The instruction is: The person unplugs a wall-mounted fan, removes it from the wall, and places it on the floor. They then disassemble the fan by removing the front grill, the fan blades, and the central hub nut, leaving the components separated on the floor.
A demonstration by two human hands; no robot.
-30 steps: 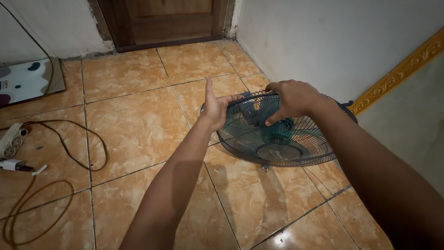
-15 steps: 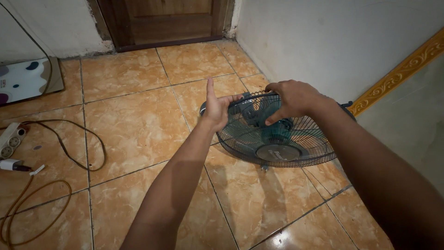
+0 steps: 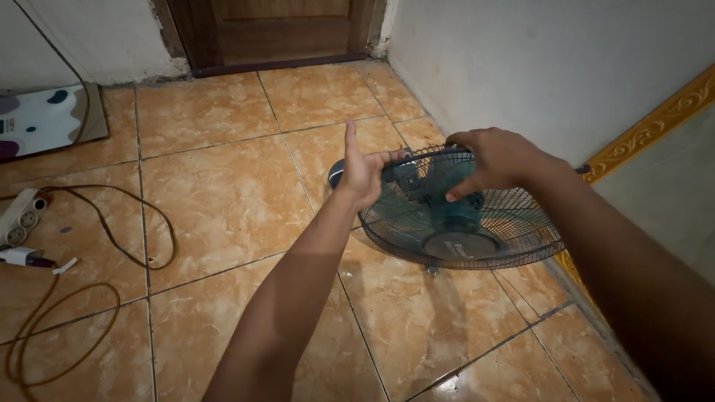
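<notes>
A dark teal fan head with a black wire grille (image 3: 484,223) is held above the tiled floor, tilted with its face up toward me. My left hand (image 3: 365,173) presses against the grille's left rim, palm on the wire and fingers pointing up. My right hand (image 3: 491,158) rests on the top of the grille, fingers curled down through the wires near the hub. Teal blades and a round centre cap (image 3: 458,244) show behind the wires.
Orange marbled floor tiles (image 3: 223,201) fill the room. A brown cable (image 3: 82,298) loops at the left beside a white power strip (image 3: 18,216). A flat patterned board (image 3: 45,119) lies at the far left. A wooden door (image 3: 283,30) stands at the back; a white wall (image 3: 551,67) is on the right.
Both hands stay on the fan grille. The grille and hands have barely shifted, sitting a touch lower in view.
</notes>
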